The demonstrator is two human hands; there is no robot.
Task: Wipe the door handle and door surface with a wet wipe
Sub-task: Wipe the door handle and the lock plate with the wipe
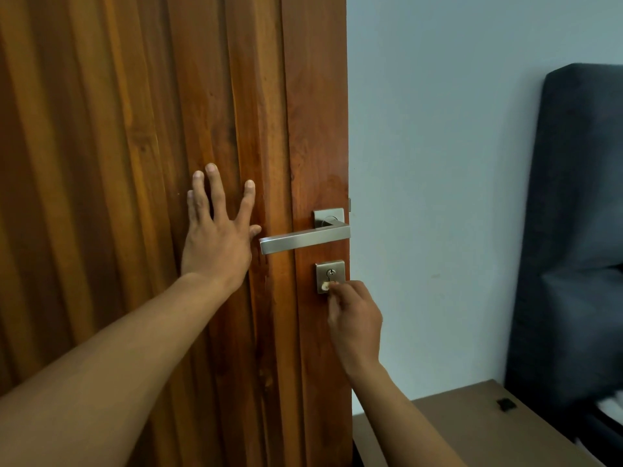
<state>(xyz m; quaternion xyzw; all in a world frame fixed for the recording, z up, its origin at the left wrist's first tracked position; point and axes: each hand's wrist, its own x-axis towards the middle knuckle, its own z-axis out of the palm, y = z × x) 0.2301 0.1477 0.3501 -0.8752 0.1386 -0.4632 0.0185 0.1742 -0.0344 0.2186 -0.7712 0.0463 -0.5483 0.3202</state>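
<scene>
Rt hand pinching wipe vs lock plate

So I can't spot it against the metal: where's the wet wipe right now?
In the head view, the wet wipe is bunched small in the right hand, pressed on the lock plate just below the door handle.

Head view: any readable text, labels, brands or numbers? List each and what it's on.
None readable.
Door handle: plain brushed metal, no marking visible.
Lock plate: no text visible; lower part is covered by the wet wipe in the right hand.
Wooden door: no label or sign.
</scene>
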